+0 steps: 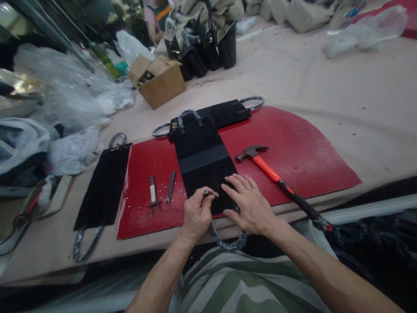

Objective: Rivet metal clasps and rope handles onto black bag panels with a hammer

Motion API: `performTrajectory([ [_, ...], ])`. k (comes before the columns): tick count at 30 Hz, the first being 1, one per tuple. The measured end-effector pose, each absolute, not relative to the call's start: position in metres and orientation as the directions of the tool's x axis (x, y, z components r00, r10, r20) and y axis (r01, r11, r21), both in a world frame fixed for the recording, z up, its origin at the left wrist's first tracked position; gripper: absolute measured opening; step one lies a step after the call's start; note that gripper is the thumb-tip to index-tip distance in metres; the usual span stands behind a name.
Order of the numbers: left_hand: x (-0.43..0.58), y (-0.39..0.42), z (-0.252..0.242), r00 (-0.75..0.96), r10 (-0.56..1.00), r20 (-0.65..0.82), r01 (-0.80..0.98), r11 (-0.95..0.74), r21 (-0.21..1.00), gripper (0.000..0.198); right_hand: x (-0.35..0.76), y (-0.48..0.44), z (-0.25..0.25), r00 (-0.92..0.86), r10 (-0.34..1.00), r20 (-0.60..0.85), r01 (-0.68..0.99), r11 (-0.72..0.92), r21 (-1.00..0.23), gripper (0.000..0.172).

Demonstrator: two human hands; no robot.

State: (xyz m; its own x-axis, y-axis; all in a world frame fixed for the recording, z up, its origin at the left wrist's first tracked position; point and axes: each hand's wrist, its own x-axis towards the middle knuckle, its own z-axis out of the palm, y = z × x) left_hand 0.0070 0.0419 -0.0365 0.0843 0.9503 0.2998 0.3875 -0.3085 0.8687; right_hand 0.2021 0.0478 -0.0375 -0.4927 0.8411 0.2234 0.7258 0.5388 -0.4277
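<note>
A black bag panel lies on the red mat, its wrapped handles at both ends. Over its near end, my left hand is closed around a small metal punch, most of it hidden by the fingers. My right hand rests on the panel's near right side with fingers spread, and holds nothing. To the right lies a claw hammer with an orange and black handle. Left of the panel are a pronged tool and a dark flat chisel-like tool.
Another black panel lies at the left, and one more lies behind. Farther back stand a cardboard box and several black bags. Clear plastic wrapping is heaped at the left. A person is at the back.
</note>
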Motion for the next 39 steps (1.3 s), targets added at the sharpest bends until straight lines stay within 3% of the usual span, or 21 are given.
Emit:
performTrajectory([
  [6, 0.005, 0.039, -0.046, 0.216, 0.882, 0.418, 0.506, -0.468, 0.725, 0.016, 0.206, 0.049, -0.042, -0.503, 0.824, 0.261, 0.668, 0.563, -0.487, 0.059],
  [10, 0.005, 0.042, -0.047, 0.222, 0.896, 0.385, 0.498, -0.443, 0.745, 0.015, 0.227, 0.053, -0.037, -0.455, 0.811, 0.368, 0.56, 0.581, -0.591, 0.049],
  [13, 0.006, 0.045, -0.044, 0.167, 0.923, 0.348, 0.456, -0.385, 0.802, 0.013, 0.255, 0.055, -0.028, -0.309, 0.86, 0.407, 0.725, 0.49, -0.484, 0.041],
  [16, 0.006, 0.045, -0.041, 0.154, 0.932, 0.329, 0.449, -0.362, 0.817, 0.013, 0.286, 0.055, -0.023, -0.213, 0.92, 0.328, 0.912, 0.308, -0.272, 0.037],
  [19, 0.005, 0.043, -0.044, 0.23, 0.907, 0.352, 0.46, -0.421, 0.782, 0.016, 0.306, 0.053, -0.025, -0.145, 0.974, 0.177, 0.976, 0.169, -0.133, 0.032],
  [21, 0.004, 0.042, -0.047, 0.273, 0.889, 0.367, 0.472, -0.456, 0.754, 0.017, 0.309, 0.052, -0.024, -0.11, 0.99, 0.092, 0.984, 0.122, -0.132, 0.025],
  [23, 0.003, 0.042, -0.049, 0.28, 0.883, 0.376, 0.484, -0.468, 0.739, 0.018, 0.306, 0.052, -0.021, -0.055, 0.998, -0.003, 0.972, 0.053, -0.228, 0.017],
  [25, 0.003, 0.042, -0.05, 0.282, 0.881, 0.38, 0.487, -0.473, 0.735, 0.017, 0.297, 0.053, -0.015, -0.006, 0.985, -0.174, 0.867, -0.082, -0.491, 0.015],
  [27, 0.003, 0.042, -0.05, 0.284, 0.882, 0.376, 0.483, -0.471, 0.738, 0.017, 0.287, 0.054, -0.007, -0.053, 0.912, -0.406, 0.545, -0.314, -0.777, 0.019],
  [29, 0.004, 0.042, -0.049, 0.268, 0.891, 0.367, 0.477, -0.454, 0.753, 0.017, 0.276, 0.053, 0.003, -0.155, 0.817, -0.555, 0.161, -0.534, -0.83, 0.026],
  [31, 0.006, 0.043, -0.047, 0.247, 0.901, 0.358, 0.472, -0.434, 0.767, 0.017, 0.266, 0.05, 0.017, -0.176, 0.775, -0.607, -0.029, -0.62, -0.784, 0.034],
  [34, 0.007, 0.044, -0.046, 0.246, 0.898, 0.364, 0.475, -0.439, 0.762, 0.017, 0.256, 0.042, 0.047, -0.076, 0.886, -0.458, 0.036, -0.457, -0.889, 0.043],
  [36, 0.007, 0.044, -0.046, 0.247, 0.892, 0.379, 0.478, -0.453, 0.753, 0.017, 0.253, 0.033, 0.066, -0.005, 0.984, -0.177, 0.258, -0.17, -0.951, 0.046],
  [37, 0.007, 0.044, -0.046, 0.245, 0.89, 0.383, 0.477, -0.455, 0.752, 0.017, 0.252, 0.029, 0.072, -0.003, 1.0, -0.004, 0.394, -0.002, -0.919, 0.045],
  [39, 0.007, 0.044, -0.047, 0.237, 0.891, 0.388, 0.474, -0.454, 0.754, 0.017, 0.252, 0.022, 0.077, -0.124, 0.951, 0.284, 0.623, 0.297, -0.723, 0.041],
])
